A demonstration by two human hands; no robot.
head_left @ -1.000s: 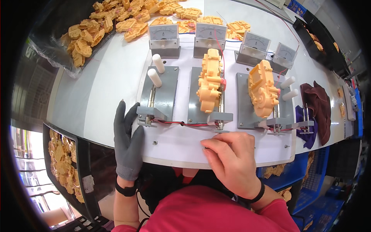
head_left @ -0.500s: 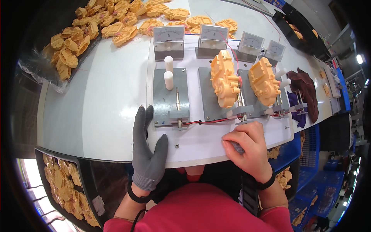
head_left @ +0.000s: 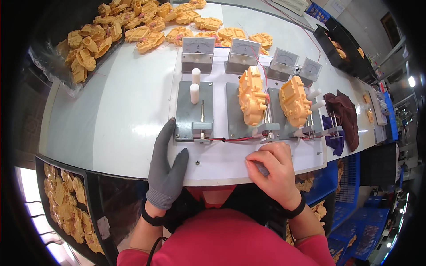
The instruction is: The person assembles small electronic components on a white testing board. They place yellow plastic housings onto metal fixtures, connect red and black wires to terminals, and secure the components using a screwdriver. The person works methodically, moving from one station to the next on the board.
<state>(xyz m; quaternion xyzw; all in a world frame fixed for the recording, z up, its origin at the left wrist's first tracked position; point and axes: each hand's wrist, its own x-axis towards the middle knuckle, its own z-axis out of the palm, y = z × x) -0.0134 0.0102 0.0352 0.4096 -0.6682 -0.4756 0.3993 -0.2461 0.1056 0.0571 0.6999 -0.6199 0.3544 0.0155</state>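
My left hand [head_left: 166, 166], in a grey glove, rests open with thumb and fingers apart. Its fingertips are at the front left corner of the left test fixture [head_left: 185, 108], a grey plate with two white pegs [head_left: 195, 94] and a metal rod. My bare right hand [head_left: 276, 173] is closed in front of the middle fixture [head_left: 234, 116], its fingers curled round something greyish, mostly hidden. One pale orange plastic gear housing [head_left: 251, 98] is tilted up on the middle fixture, and another such housing [head_left: 295, 102] on the fixture to its right.
Several dial meters [head_left: 198, 54] stand behind the fixtures. A heap of orange housings [head_left: 91, 42] covers the far left. Red and black wires [head_left: 237, 139] run along the fixtures' front. Dark cloths [head_left: 344, 117] lie at right. A black bin of housings [head_left: 66, 199] is below left.
The whole view has shifted slightly. Both hands keep about the same pose and place beside the fixtures, and the two mounted housings have stayed put.
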